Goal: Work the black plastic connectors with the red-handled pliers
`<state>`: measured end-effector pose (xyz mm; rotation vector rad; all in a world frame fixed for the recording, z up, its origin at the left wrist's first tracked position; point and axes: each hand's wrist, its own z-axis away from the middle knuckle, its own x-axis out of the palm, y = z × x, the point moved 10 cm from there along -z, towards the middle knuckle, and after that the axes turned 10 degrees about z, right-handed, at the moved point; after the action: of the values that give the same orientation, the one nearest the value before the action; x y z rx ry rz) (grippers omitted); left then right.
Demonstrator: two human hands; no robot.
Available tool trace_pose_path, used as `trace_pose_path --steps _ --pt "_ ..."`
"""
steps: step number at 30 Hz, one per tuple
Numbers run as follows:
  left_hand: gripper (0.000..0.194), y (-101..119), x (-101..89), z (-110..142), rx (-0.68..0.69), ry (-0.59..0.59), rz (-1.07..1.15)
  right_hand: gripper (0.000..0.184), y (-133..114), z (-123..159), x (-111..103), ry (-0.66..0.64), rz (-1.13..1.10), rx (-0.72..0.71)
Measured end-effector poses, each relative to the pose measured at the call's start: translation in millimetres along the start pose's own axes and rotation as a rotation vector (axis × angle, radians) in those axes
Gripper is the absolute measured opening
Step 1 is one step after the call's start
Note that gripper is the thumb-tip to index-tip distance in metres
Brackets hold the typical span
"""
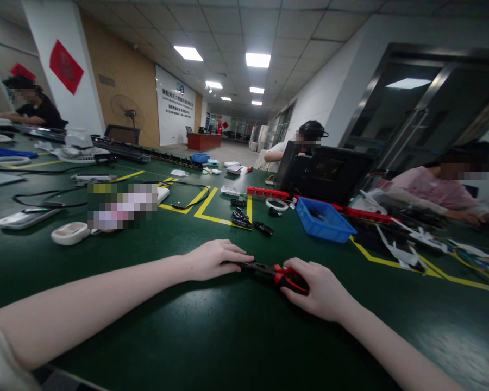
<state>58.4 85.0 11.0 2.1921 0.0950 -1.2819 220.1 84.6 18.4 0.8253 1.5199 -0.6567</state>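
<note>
Two hands, left [220, 259] and right [320, 288], partly closed, held one pair of pliers [275, 272] near the surface's [179, 331] front edge; beyond sat one blue bin [325, 220], then three seated people.

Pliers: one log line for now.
right hand: holding red-handled pliers | left hand: fingertips at pliers' tip | blue bin: beyond right hand

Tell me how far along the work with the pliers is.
Done: nothing visibly finished; the dark contents of the blue bin may be, but I can't tell. In hand: the right hand holds the pliers, their tips at the fingers of the left hand. Remaining: perhaps the loose dark pieces by the yellow tape.
</note>
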Motion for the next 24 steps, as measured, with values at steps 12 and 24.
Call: trace_pose_path --steps 12,24 --pt "0.037 -0.9 1.6 -0.9 0.014 -0.008 -0.005 0.032 -0.3 1.4 -2.4 0.074 0.036 -0.042" --pt "0.034 0.3 0.3 -1.7 -0.005 -0.013 0.039 0.033 3.3 3.6 -4.5 0.109 0.006 -0.029"
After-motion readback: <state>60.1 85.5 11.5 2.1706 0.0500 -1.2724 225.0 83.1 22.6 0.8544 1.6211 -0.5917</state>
